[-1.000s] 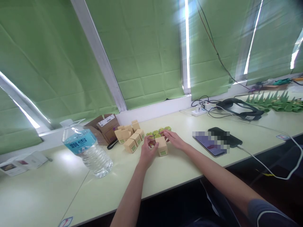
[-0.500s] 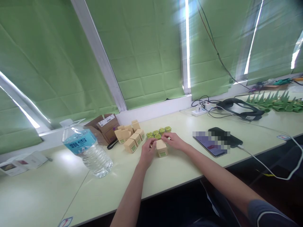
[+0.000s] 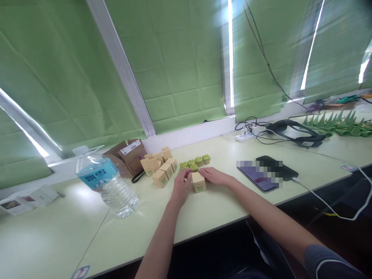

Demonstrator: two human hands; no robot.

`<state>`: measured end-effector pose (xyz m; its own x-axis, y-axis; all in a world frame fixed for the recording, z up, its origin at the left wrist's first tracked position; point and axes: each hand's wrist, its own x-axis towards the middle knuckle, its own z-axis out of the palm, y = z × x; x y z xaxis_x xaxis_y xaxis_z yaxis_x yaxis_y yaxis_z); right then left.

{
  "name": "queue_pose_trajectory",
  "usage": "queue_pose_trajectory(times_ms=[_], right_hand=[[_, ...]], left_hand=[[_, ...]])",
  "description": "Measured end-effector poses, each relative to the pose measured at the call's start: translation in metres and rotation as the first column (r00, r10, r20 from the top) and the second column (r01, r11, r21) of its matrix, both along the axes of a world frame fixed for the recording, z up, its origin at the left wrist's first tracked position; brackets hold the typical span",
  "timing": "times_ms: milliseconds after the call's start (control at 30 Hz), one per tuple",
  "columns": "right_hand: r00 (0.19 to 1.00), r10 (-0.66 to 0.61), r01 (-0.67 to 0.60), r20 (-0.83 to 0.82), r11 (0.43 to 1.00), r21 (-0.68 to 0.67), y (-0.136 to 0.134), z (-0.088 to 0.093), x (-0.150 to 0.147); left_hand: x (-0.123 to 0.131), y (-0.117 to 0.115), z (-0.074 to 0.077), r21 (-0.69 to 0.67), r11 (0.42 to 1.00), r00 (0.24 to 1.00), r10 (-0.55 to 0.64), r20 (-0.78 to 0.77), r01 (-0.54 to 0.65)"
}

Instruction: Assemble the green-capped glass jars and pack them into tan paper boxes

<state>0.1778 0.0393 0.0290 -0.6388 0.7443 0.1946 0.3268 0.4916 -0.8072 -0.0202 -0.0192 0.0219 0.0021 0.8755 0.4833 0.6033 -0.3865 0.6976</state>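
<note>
A small tan cardboard box (image 3: 199, 183) with a green label on its front stands on the table between my hands. My left hand (image 3: 181, 186) is curled against the box's left side, its thumb at the edge. At the back right edge of the box, the closed fingers of my right hand (image 3: 215, 176) press against it; their tips are partly hidden. Just behind are several small green-topped containers (image 3: 198, 160) in a cluster. To the left sit several matching closed boxes (image 3: 166, 170), with unfolded or open ones (image 3: 151, 164) behind them.
A large water bottle (image 3: 116, 186) and a brown carton (image 3: 132, 157) stand on the left. Two phones (image 3: 258, 178), one with a white cable, lie to the right. Farther back are a power strip (image 3: 244, 135), a black headset (image 3: 296, 133) and green spiky pieces (image 3: 343, 126).
My right hand has lowered slightly, and its fingers have come down against the back right of the box. The left hand and the box stay almost in place.
</note>
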Motion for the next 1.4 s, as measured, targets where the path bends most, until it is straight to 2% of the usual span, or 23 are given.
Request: queue_pose_trajectory(times_ms=[500,833,1000,1167,1267,1400], right_hand=[[1.000,0.014,-0.014,0.008,0.998,-0.054,0.000,0.001,0.000],[0.998,0.059,-0.065,-0.032,0.977,-0.202,0.008,-0.006,-0.002],[1.000,0.008,-0.009,-0.008,0.993,-0.119,0.005,-0.005,-0.001],[0.999,0.023,-0.025,-0.031,0.999,-0.047,0.005,-0.007,0.001],[0.998,-0.018,0.014,-0.064,0.998,-0.066,0.008,-0.011,0.001],[0.995,-0.088,0.081,-0.046,0.988,-0.129,0.011,-0.013,0.000]], left_hand=[[0.001,-0.003,0.001,-0.015,0.999,0.997,-0.041,-0.062,0.040],[0.001,-0.001,0.000,-0.015,0.999,0.997,-0.045,-0.056,0.044],[0.002,-0.007,0.004,-0.051,0.997,0.997,-0.061,-0.048,0.059],[0.005,-0.013,0.006,-0.069,0.983,0.979,-0.175,-0.104,0.169],[0.004,-0.011,0.004,-0.010,0.991,0.981,-0.131,-0.141,0.131],[-0.006,-0.002,0.001,0.129,0.991,0.992,0.037,-0.119,-0.022]])
